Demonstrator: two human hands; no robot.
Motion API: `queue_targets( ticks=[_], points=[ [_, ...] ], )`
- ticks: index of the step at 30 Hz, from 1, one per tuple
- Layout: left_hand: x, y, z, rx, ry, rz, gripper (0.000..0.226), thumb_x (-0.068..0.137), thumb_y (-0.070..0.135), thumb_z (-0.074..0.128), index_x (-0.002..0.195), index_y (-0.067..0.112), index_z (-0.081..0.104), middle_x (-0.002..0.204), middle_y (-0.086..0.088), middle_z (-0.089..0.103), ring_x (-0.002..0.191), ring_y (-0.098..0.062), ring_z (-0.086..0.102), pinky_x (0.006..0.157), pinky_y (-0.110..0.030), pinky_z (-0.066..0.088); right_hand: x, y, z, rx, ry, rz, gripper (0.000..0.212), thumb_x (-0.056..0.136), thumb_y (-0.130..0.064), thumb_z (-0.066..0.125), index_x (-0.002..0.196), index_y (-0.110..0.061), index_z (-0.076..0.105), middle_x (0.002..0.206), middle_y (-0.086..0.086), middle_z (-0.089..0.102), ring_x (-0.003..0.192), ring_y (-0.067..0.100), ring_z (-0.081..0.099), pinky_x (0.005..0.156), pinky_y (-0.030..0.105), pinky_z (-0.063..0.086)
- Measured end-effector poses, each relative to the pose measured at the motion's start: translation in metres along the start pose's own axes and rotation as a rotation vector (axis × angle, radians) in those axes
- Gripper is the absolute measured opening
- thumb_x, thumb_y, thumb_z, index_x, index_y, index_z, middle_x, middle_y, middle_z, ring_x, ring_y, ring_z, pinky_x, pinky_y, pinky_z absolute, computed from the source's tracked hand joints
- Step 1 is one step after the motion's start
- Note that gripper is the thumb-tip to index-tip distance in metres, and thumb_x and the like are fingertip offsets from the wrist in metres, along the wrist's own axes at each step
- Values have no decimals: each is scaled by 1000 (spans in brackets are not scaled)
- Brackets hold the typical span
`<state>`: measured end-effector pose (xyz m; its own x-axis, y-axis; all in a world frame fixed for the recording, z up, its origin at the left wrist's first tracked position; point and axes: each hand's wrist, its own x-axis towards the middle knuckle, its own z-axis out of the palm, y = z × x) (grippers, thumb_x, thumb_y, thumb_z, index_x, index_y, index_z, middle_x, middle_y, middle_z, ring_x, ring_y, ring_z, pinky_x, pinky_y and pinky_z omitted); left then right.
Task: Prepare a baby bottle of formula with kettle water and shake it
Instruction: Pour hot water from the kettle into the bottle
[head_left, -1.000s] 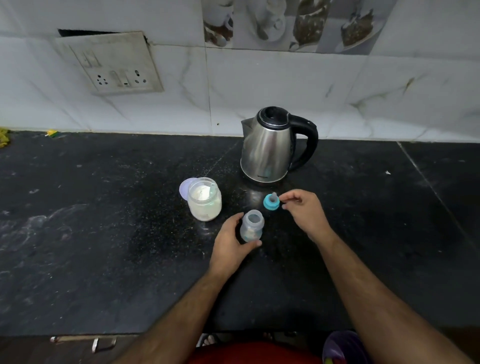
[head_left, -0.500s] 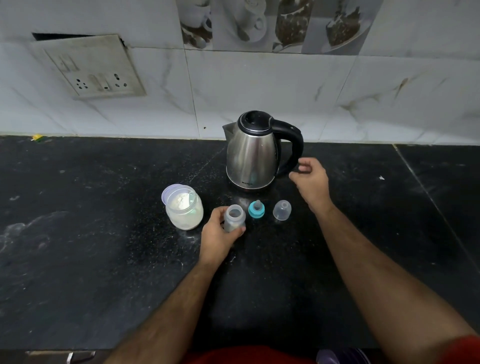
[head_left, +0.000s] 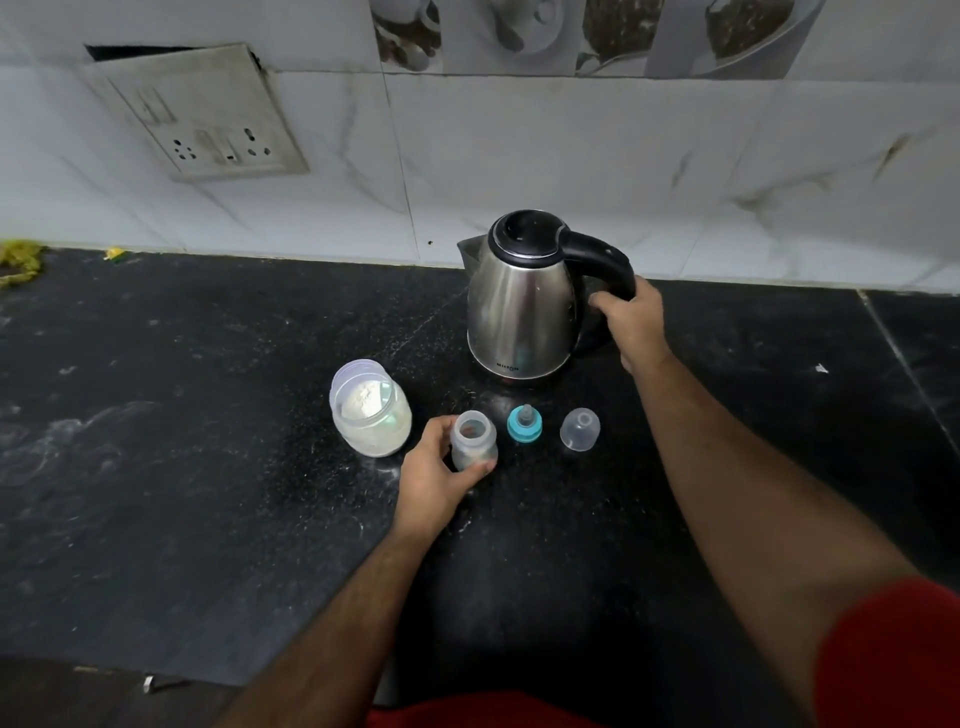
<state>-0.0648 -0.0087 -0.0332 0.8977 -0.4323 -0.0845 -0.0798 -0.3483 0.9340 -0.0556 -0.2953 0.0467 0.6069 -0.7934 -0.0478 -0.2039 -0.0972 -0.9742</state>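
A small clear baby bottle (head_left: 472, 439) stands open and upright on the black counter (head_left: 208, 467), and my left hand (head_left: 434, 480) is wrapped around it. To its right lie the teal teat ring (head_left: 524, 424) and the clear cap (head_left: 580, 428). Behind them sits a steel kettle (head_left: 522, 299) with a black lid and handle; my right hand (head_left: 631, 317) grips the handle, and the kettle stands on the counter. An open glass jar of white powder (head_left: 371, 415) stands left of the bottle, its lid leaning behind it.
A white tiled wall with a loose socket plate (head_left: 208, 117) runs along the back. Yellow scraps (head_left: 21, 260) lie at the far left corner. The counter's front edge (head_left: 156, 675) is close to my body.
My right hand let go of the teal teat ring beside the bottle, then reached back and closed on the kettle handle. My left hand kept hold of the bottle.
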Motion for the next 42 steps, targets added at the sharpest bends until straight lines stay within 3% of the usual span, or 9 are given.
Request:
queue_targets(
  ticks=[2, 5, 10, 15, 20, 26, 32, 42],
  points=[
    [0, 0, 0, 6, 4, 0, 52, 72, 20, 87, 114, 25, 58, 109, 17, 70, 102, 6, 64, 83, -8, 46, 2, 1, 3, 26, -6, 11, 18, 80, 0, 63, 78, -18, 62, 70, 0, 61, 62, 7, 58, 59, 15, 48],
    [1, -3, 1, 15, 10, 0, 53, 71, 17, 88, 115, 23, 58, 110, 15, 70, 103, 3, 65, 86, -12, 47, 5, 4, 4, 39, -11, 25, 20, 83, -2, 62, 75, -20, 60, 66, 1, 59, 58, 8, 55, 52, 11, 45],
    [2, -6, 2, 25, 11, 4, 52, 71, 16, 88, 112, 26, 58, 109, 14, 71, 104, 2, 66, 88, -13, 48, 8, 8, 7, 63, -2, 9, 21, 81, 0, 60, 73, -20, 62, 61, 2, 59, 55, 10, 56, 55, 16, 47],
    [4, -8, 2, 33, 0, -8, 52, 70, 14, 88, 111, 25, 59, 108, 14, 72, 103, 0, 66, 87, -14, 48, 7, 5, 13, 165, 38, 51, 24, 79, 4, 59, 68, -18, 59, 60, 1, 53, 47, 6, 47, 49, 22, 42],
    [4, -7, 1, 43, -14, -21, 51, 70, 14, 88, 110, 24, 58, 106, 13, 72, 102, 1, 66, 87, -14, 48, 3, -10, 16, 213, 120, 58, 22, 73, 1, 59, 63, -18, 56, 59, -1, 52, 52, 11, 50, 54, 28, 44],
    [2, 0, -2, 66, -33, -21, 49, 70, 14, 87, 108, 25, 57, 105, 14, 72, 99, 4, 65, 83, -10, 47, -11, -54, -2, 282, 157, -32, 13, 70, -3, 59, 67, -16, 56, 60, 0, 51, 50, 11, 49, 52, 28, 44],
    [2, 3, -4, 99, -42, -17, 47, 70, 15, 87, 106, 24, 57, 102, 14, 71, 96, 2, 65, 83, -14, 48, -49, -91, -36, 311, 239, -107, 17, 71, -3, 60, 63, -15, 51, 53, 0, 45, 43, 13, 43, 46, 28, 40],
    [1, 0, -3, 61, -35, -7, 48, 70, 10, 87, 103, 24, 55, 104, 10, 70, 98, -3, 65, 92, -26, 51, -139, -65, -96, 310, 351, -66, 22, 71, 2, 60, 60, -16, 51, 50, 0, 45, 43, 12, 42, 44, 26, 36]
  ],
)
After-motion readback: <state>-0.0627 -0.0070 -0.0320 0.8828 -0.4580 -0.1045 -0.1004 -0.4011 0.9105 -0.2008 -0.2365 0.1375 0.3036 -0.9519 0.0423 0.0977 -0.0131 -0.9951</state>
